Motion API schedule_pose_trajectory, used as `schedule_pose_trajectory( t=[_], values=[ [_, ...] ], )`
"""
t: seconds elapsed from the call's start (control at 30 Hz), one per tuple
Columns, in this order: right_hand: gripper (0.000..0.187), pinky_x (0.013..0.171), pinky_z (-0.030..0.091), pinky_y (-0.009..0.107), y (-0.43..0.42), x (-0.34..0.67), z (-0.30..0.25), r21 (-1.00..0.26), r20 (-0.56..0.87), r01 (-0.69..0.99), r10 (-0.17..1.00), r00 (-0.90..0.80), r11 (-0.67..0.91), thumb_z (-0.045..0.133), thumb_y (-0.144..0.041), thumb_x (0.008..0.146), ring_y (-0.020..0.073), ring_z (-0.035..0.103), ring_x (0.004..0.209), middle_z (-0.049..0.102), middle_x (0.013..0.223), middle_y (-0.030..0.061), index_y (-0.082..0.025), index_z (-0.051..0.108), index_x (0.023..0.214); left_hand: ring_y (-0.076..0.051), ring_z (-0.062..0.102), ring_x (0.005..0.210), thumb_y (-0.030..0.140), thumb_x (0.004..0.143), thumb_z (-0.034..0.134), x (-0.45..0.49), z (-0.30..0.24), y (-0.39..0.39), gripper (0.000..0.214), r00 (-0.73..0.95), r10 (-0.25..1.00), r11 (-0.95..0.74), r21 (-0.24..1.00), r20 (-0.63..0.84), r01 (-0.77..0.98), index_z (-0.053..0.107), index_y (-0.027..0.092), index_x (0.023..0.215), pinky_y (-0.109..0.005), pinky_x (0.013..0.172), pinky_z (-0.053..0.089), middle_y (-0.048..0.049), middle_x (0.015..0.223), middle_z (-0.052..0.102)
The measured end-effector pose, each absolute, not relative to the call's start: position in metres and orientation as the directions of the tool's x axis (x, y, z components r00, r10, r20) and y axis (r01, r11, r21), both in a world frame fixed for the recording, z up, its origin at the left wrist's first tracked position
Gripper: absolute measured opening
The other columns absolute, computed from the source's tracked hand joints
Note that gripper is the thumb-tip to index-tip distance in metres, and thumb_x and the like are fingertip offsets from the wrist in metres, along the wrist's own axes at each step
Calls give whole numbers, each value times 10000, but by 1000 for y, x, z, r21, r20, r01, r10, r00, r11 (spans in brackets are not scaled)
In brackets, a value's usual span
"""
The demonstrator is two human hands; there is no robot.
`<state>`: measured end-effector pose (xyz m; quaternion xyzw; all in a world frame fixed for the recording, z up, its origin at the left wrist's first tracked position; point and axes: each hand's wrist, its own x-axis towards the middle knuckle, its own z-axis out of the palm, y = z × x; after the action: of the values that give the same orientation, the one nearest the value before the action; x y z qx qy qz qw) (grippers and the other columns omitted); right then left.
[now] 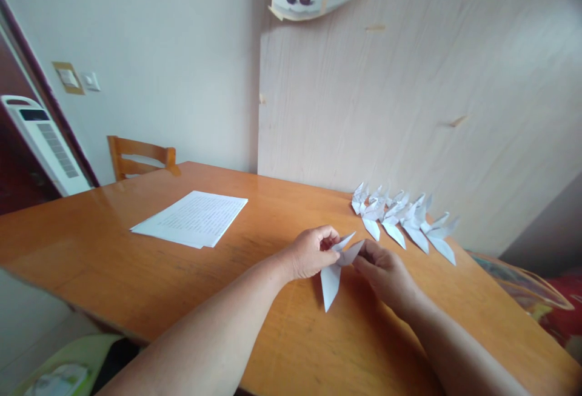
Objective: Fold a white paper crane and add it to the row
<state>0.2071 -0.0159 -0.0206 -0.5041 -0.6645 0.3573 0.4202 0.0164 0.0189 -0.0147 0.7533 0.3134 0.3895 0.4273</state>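
Both of my hands hold a partly folded white paper figure (331,278) just above the wooden table (136,275). My left hand (311,252) is curled, pinching the paper's upper left point. My right hand (386,275) pinches the upper right flap with closed fingers. A long pointed wing of the paper hangs down toward the tabletop between the hands.
A row of several finished folded paper birds (402,220) lies at the table's far edge by the wall. A stack of printed sheets (193,218) lies to the left. A wooden chair (139,156) stands at the far end. A white heater (43,141) stands at the left.
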Motion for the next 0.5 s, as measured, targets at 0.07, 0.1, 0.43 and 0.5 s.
schedule_pose_trajectory(
  t=[0.07, 0.1, 0.43, 0.5],
  values=[
    [120, 622, 430, 280, -16, 206, -20, -889, 217, 385, 968, -125, 249, 577, -324, 786, 184, 580, 723, 591, 680, -5, -217, 577, 841, -133, 573, 761, 156, 770, 583, 18, -16, 19, 128, 498, 810, -427, 893, 308, 143, 602, 169, 895, -245, 689, 443, -2, 851, 629],
    [122, 610, 429, 279, -16, 205, -20, -887, 233, 385, 967, -106, 256, 580, -317, 777, 179, 574, 705, 589, 684, -5, -217, 568, 846, -137, 573, 760, 167, 774, 585, 18, -16, 19, 102, 483, 822, -424, 890, 300, 169, 608, 167, 874, -246, 683, 440, -4, 841, 632],
    [95, 621, 401, 285, -22, 205, -15, -857, 309, 416, 949, -60, 305, 554, -311, 845, 156, 525, 695, 581, 752, -3, -216, 559, 856, -138, 553, 700, 251, 780, 592, 16, -20, 21, 84, 383, 877, -422, 848, 291, 321, 606, 168, 783, -231, 594, 381, 5, 761, 628],
    [127, 609, 395, 282, -23, 205, -16, -845, 309, 432, 947, -89, 316, 569, -341, 863, 149, 508, 669, 575, 739, -7, -214, 583, 860, -135, 543, 689, 254, 778, 590, 15, -20, 22, 86, 372, 879, -429, 835, 298, 344, 598, 169, 767, -228, 583, 370, 10, 744, 617]
  ],
)
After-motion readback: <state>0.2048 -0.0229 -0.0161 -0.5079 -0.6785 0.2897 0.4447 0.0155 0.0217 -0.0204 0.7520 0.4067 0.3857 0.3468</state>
